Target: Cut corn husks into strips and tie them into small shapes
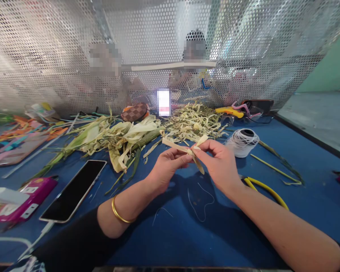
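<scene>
Above the blue table (170,241), my left hand (170,166) and my right hand (219,164) meet at their fingertips. Both pinch a small folded piece of pale corn husk (174,144), whose strips stick out to the left, upward and below. My left hand closes on its left side, my right hand on the joined middle. Loose white thread (204,204) lies on the table under my hands. To the right of my right hand stands a spool of white thread (246,142). Yellow-handled pliers (268,190) lie partly behind my right forearm.
Green and pale corn husks (127,134) lie behind my left hand, beside a heap of shredded husk (197,121). On the left are a phone (75,190) with a cable and a magenta box (31,198). A perforated metal screen (147,34) rises along the back.
</scene>
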The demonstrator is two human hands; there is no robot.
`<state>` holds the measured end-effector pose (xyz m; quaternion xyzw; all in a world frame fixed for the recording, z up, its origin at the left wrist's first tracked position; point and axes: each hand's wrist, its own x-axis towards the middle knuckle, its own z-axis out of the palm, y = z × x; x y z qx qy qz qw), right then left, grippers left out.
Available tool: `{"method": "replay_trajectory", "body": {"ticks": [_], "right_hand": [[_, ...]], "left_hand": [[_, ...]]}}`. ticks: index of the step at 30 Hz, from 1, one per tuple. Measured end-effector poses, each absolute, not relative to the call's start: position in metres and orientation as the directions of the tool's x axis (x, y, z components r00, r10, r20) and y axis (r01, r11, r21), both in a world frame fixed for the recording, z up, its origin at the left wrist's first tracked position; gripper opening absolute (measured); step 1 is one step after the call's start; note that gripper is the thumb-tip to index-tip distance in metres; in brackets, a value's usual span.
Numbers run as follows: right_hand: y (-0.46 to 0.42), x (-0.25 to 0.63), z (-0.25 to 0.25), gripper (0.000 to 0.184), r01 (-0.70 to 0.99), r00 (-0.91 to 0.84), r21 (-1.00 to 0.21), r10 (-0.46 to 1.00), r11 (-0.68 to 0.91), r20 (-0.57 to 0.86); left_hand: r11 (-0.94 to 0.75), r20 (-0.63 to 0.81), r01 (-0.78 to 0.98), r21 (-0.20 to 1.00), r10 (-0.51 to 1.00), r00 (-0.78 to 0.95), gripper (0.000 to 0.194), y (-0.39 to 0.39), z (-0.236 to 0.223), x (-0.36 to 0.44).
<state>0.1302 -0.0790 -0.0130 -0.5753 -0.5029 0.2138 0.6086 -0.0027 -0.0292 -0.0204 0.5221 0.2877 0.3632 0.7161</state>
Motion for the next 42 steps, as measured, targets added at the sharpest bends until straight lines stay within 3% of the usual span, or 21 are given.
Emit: {"method": "replay_trajectory", "body": {"ticks": [8,15,25,28,31,35,39,42], "right_hand": [[-0.08,0.132,-0.013,0.012,0.478,0.356,-0.828,0.798,0.292,0.487],[-0.078,0.13,-0.016,0.012,0.35,0.384,-0.902,0.84,0.251,0.383],[-0.076,0.129,-0.02,0.013,0.147,0.423,-0.963,0.866,0.226,0.268],[-0.076,0.129,-0.016,0.028,-0.002,0.435,-0.972,0.876,0.234,0.209],[-0.076,0.132,-0.013,0.042,0.021,0.421,-0.975,0.882,0.222,0.21],[-0.076,0.138,-0.01,0.024,0.152,0.325,-0.967,0.913,0.205,0.245],[-0.076,0.139,-0.007,0.01,0.018,0.233,-0.976,0.948,0.218,0.216],[-0.076,0.139,-0.008,0.012,-0.051,0.234,-0.978,0.955,0.2,0.183]], "left_hand": [[0.201,-0.025,-0.241,0.949,0.815,0.579,0.022,-0.029,-0.019,-0.004],[0.189,0.043,-0.358,0.915,0.834,0.55,0.025,-0.03,-0.02,-0.002],[0.189,0.042,-0.364,0.912,0.839,0.542,0.023,-0.031,-0.019,-0.002],[0.201,0.035,-0.37,0.907,0.839,0.543,0.023,-0.033,-0.018,-0.002],[0.207,0.016,-0.355,0.912,0.846,0.533,0.023,-0.033,-0.016,-0.002],[0.193,-0.006,-0.294,0.936,0.845,0.535,0.021,-0.033,-0.015,-0.004],[0.198,-0.021,-0.257,0.946,0.828,0.561,0.017,-0.032,-0.013,-0.005],[0.225,-0.046,-0.252,0.941,0.825,0.563,0.017,-0.031,-0.013,-0.004]]}}
